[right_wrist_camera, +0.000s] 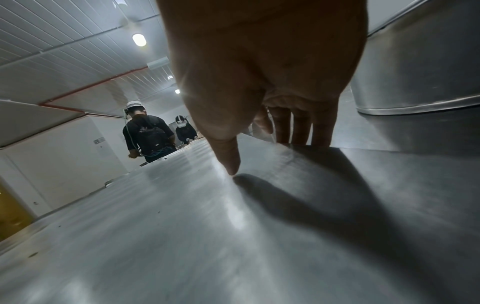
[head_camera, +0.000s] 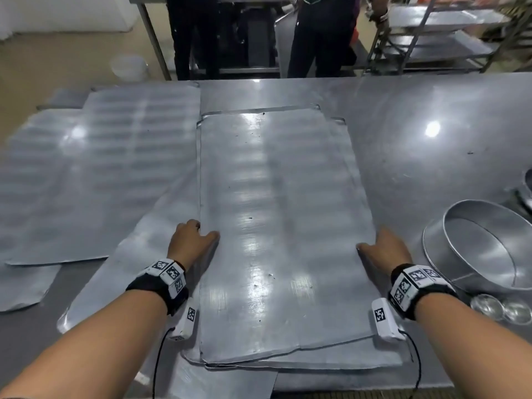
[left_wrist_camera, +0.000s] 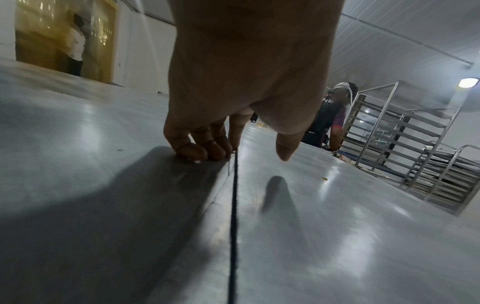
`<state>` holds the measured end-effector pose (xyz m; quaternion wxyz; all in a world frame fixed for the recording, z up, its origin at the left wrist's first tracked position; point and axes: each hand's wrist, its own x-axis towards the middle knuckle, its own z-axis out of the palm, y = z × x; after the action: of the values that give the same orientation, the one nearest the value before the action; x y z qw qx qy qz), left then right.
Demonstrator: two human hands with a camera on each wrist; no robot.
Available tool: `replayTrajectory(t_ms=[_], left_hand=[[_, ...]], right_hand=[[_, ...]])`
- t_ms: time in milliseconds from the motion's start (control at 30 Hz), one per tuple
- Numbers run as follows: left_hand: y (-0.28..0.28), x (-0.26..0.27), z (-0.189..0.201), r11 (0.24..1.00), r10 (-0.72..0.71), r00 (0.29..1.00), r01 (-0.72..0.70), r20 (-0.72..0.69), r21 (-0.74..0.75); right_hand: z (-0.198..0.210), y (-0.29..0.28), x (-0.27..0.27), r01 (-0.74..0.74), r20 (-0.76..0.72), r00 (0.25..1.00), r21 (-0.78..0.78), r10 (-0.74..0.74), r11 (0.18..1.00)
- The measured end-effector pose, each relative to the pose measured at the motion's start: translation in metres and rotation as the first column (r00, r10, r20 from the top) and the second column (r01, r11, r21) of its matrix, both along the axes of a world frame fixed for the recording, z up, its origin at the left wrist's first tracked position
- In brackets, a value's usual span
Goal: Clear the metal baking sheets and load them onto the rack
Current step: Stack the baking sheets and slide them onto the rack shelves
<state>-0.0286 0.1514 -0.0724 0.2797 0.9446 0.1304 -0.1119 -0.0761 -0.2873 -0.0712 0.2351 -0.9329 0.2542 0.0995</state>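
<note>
A stack of flat metal baking sheets lies lengthwise in the middle of the steel table [head_camera: 417,125]. The top baking sheet [head_camera: 273,211] is shiny, with a few dark crumbs. My left hand [head_camera: 205,230] is at its left long edge. The fingers [left_wrist_camera: 197,152] curl down against that edge and the thumb [left_wrist_camera: 284,152] hovers just over the sheet [left_wrist_camera: 337,226]. My right hand [head_camera: 374,240] is at the right long edge. Its thumb [right_wrist_camera: 230,160] touches the top of the sheet [right_wrist_camera: 182,226] and its fingers [right_wrist_camera: 298,131] hook down over the rim.
More baking sheets [head_camera: 100,168] overlap across the left of the table. A large round pan [head_camera: 483,249] and small metal cups [head_camera: 501,309] sit close to my right wrist. A tray rack [head_camera: 431,38] stands beyond the table's far right, and people [head_camera: 195,33] stand behind the table.
</note>
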Motion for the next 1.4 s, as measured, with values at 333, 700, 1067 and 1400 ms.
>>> replayTrajectory(t_ms=[333,700,1067,1400], left_hand=[[-0.004,0.052,0.0,0.985,0.098,0.992,-0.108,-0.078,-0.134],[-0.006,0.076,0.0,0.941,0.167,0.981,-0.189,-0.102,-0.28],[-0.001,0.08,-0.006,0.927,0.168,0.98,-0.195,-0.11,-0.321],[0.008,0.072,-0.003,0.978,0.119,0.989,-0.131,-0.086,-0.161]], right_hand=[[-0.006,-0.006,0.048,0.016,0.057,0.998,0.05,-0.019,0.999],[0.0,-0.013,0.044,0.043,-0.032,0.999,0.101,-0.04,0.994],[-0.003,-0.018,0.047,0.01,0.01,1.0,0.045,-0.011,0.999],[0.004,-0.012,0.059,-0.019,0.028,0.999,0.008,0.019,1.0]])
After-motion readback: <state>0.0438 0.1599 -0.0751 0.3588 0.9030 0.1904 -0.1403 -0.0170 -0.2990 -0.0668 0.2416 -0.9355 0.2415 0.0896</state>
